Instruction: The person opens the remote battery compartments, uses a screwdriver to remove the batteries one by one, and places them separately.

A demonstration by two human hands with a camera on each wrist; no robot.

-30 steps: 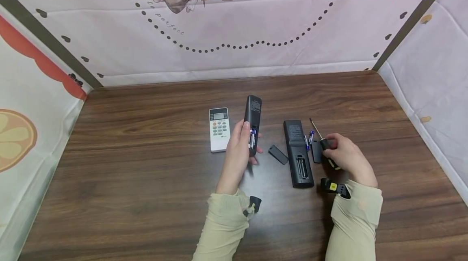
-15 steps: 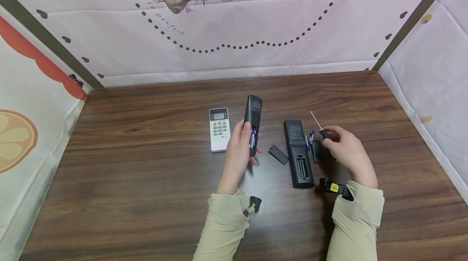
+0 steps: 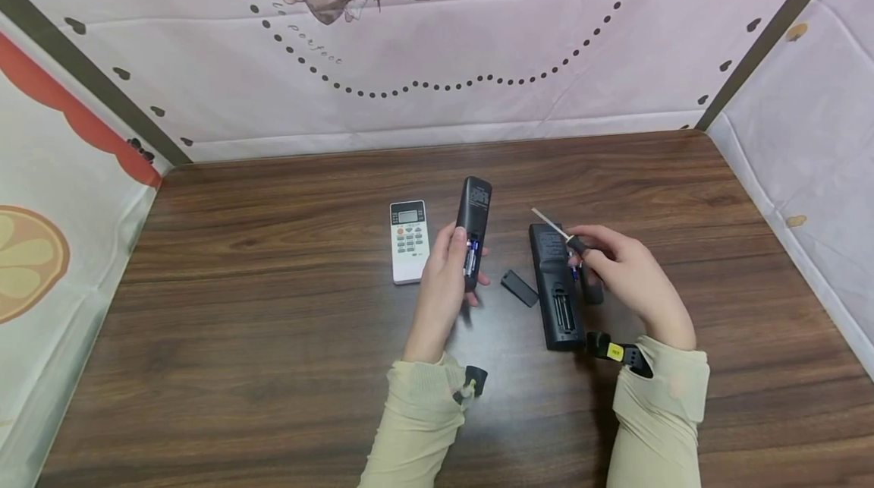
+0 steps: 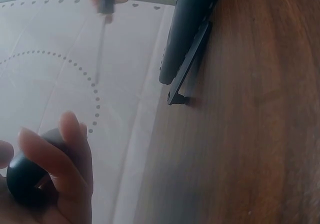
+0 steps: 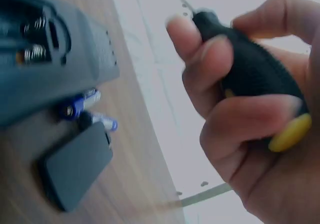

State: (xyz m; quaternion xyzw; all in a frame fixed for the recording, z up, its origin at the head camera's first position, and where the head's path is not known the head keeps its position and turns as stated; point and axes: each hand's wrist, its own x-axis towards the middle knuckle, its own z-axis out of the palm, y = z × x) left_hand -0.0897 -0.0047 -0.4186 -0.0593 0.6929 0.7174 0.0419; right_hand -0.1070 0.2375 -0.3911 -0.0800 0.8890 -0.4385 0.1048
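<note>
a big, long black plastic remote (image 3: 551, 269) lies back side up on the brown wooden table (image 3: 273, 359), with springs showing in its open battery hole. two loose blue and silver batteries (image 5: 82, 103) and a flat dark plastic cover (image 5: 77, 166) lie just to its right. in the head view the right hand (image 3: 631, 272) hides parts of them; the right wrist view shows them better, but there the big remote is cut off by the edge.

the right hand's fingers curl round a screwdriver (image 3: 578, 244) with a fat black and yellow handle and a thin metal rod. the hand covers most of the handle, and the yellow end peeps out only in the right wrist view. the rod is blurry in the left wrist view. the screwdriver slants across the far end of the big remote, its tip pointing away and to the left.

left of the big remote, the left hand (image 3: 445, 268) grips a slim black plastic remote (image 3: 474, 203), thumb on one side, fingertips poking out on the other. it points away from the person, tipped a bit right. blue and silver cells (image 3: 471, 256) sit in its near end; its print is too small to read. a small dark plastic lid (image 3: 520, 288) lies just beside the big remote's left side.
</note>
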